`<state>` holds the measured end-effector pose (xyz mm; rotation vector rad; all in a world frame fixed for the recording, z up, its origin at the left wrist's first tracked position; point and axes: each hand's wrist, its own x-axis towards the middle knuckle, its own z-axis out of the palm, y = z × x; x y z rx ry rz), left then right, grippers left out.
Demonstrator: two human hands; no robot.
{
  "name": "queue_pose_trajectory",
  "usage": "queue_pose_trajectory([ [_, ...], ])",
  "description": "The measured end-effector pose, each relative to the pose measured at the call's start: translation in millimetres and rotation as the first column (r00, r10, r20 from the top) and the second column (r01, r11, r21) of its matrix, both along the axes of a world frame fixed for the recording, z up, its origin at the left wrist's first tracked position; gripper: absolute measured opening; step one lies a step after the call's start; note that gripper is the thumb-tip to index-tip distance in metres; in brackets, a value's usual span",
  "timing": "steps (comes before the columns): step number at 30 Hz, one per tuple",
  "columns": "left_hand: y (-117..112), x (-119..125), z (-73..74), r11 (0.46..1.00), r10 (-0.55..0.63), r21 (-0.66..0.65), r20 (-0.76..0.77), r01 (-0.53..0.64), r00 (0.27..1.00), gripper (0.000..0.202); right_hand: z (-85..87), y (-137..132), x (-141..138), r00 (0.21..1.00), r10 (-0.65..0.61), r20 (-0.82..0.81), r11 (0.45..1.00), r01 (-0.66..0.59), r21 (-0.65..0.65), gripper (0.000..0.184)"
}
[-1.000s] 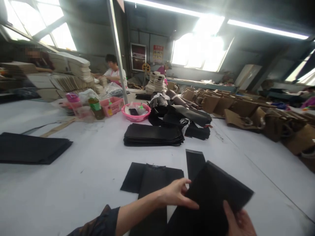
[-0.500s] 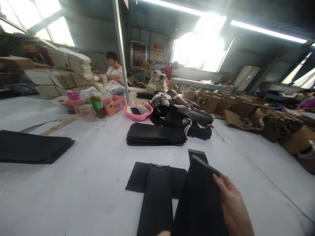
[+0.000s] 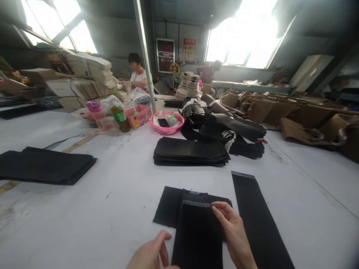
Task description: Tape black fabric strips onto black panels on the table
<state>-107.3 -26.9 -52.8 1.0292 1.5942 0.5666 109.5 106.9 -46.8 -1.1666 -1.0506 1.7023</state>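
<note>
My right hand (image 3: 234,231) pinches the top right corner of a black strip (image 3: 199,231) that has a greyish band along its upper edge. This strip lies over another black strip, whose shiny, smeared-looking end (image 3: 195,192) shows just above it. Beneath both, a wider black piece (image 3: 166,207) lies crosswise on the table. My left hand (image 3: 153,252) is beside the held strip's left edge, fingers apart and slightly bent, with nothing visible in them. To the right of my right hand lies a separate black strip (image 3: 258,216) with a grey top edge.
Stacks of black pieces lie ahead (image 3: 190,151) and left (image 3: 47,166) on the white table (image 3: 112,201). Behind are a pink basin (image 3: 166,129), a green-labelled bottle (image 3: 120,118) and a black pile (image 3: 232,130). Brown bags (image 3: 305,130) line the right. Several people work farther back.
My right hand has brought the held strip left and down over the other strip. The separate strip at right is now uncovered. My left hand has come further into view, and the camera view has shifted.
</note>
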Motion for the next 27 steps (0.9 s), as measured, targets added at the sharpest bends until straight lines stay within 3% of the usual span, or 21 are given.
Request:
queue_pose_trajectory([
  [3,31,-2,-1.1,0.982,0.070,0.181,-0.137,-0.044,0.988,0.059,-2.6,0,-3,0.999,-0.019,-0.041,0.998,0.017,-0.056,0.034],
  [6,53,11,-4.7,0.949,0.109,0.303,-0.043,-0.091,0.993,0.038,-7.3,1,-5,0.995,-0.051,-0.081,0.992,0.041,-0.118,0.036],
  [8,61,19,-10.9,0.930,0.140,0.343,0.009,-0.135,0.990,0.035,-11.3,3,-5,0.993,-0.068,-0.101,0.987,0.052,-0.151,0.038],
  [11,67,24,-22.7,0.922,0.163,0.320,0.185,-0.216,0.969,0.040,-18.3,6,0,0.994,-0.050,-0.102,0.984,0.031,-0.175,0.037],
  [14,70,20,-32.5,0.945,0.143,0.238,0.319,-0.225,0.937,0.039,-24.9,7,6,0.996,0.043,-0.082,0.979,-0.059,-0.196,0.035],
  [17,74,13,-38.6,0.957,0.124,0.223,0.261,-0.185,0.957,0.042,-30.0,7,6,0.994,0.106,0.042,0.983,-0.098,-0.157,0.035],
  [20,80,6,-41.9,0.960,0.126,0.230,0.163,-0.162,0.978,0.046,-33.9,10,1,0.962,0.089,0.258,0.996,-0.088,-0.016,0.036],
  [23,85,3,-43.5,0.961,0.132,0.226,0.143,-0.162,0.981,0.045,-38.3,12,-2,0.920,0.129,0.370,0.982,-0.169,0.080,0.036],
  [27,85,5,-42.9,0.954,0.140,0.252,0.101,-0.161,0.985,0.044,-44.7,11,-1,0.801,0.118,0.587,0.966,-0.230,0.120,0.036],
])
